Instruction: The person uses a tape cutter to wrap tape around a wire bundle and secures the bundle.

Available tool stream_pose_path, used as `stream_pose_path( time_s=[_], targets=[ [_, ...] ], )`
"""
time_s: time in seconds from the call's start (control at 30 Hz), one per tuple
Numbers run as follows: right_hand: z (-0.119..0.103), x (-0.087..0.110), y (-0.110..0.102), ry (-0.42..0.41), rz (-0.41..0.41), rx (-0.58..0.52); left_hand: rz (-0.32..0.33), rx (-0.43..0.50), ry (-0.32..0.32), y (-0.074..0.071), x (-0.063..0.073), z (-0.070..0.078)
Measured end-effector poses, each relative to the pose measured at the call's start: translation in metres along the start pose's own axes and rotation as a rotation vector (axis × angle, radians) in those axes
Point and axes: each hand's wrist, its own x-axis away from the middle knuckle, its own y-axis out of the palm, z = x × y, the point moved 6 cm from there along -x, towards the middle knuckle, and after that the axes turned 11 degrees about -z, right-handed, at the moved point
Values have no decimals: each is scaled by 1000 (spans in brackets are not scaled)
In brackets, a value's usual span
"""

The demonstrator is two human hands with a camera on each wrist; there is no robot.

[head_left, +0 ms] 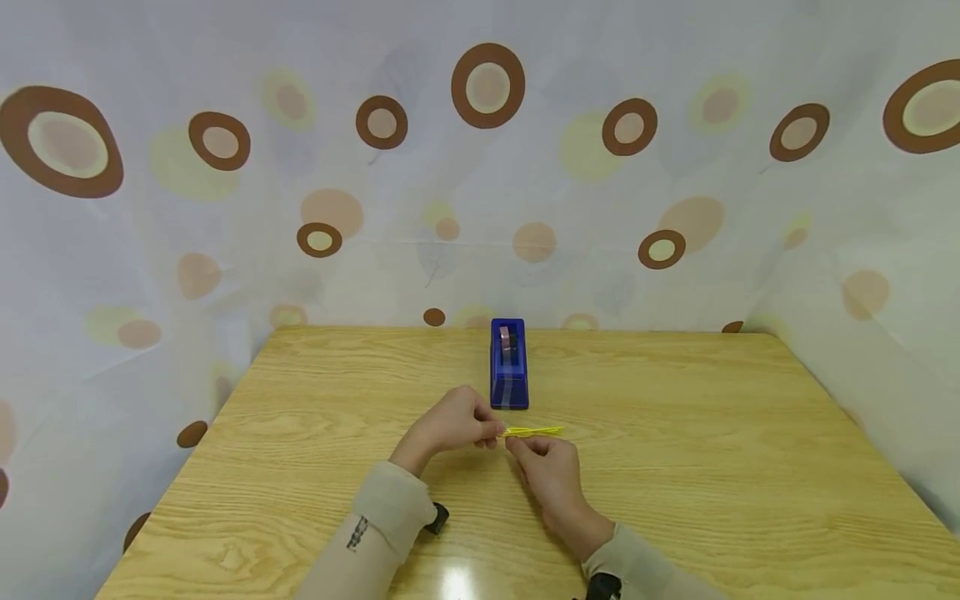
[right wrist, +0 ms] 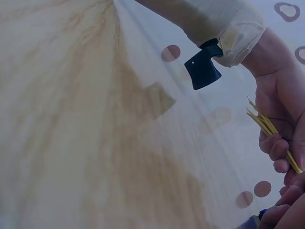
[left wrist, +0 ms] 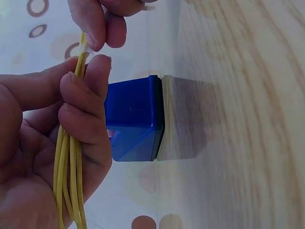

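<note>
A bundle of thin yellow strands (head_left: 533, 431) is gripped in my left hand (head_left: 462, 421), whose fingers curl round it in the left wrist view. My right hand (head_left: 553, 479) pinches the bundle just beyond those fingers. A whitish, translucent patch like tape (left wrist: 85, 49) shows on the strands there, partly hidden by the right thumb and finger. In the right wrist view, loose strand ends (right wrist: 259, 119) stick out past the left hand. Right behind both hands stands a blue tape dispenser (head_left: 509, 392), with a roll of tape (head_left: 507, 342) in its top.
Under the hands lies a wood-grain table (head_left: 300, 433). A pale backdrop (head_left: 420, 183) with brown rings and pastel spots rises behind it and along its sides. Dark wrist mounts (head_left: 437, 518) sit at both cream sleeves.
</note>
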Motion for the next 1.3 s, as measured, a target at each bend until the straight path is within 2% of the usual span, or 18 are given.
stream_pose_path(
  time_s=[0.8,1.3],
  targets=[
    [-5,11,-7,49,-68,-55,-6,-50,-10,1,0,3],
    [-13,14,-16,5,-52,-74,-15,-38,-5,5,-1,3]
  ],
)
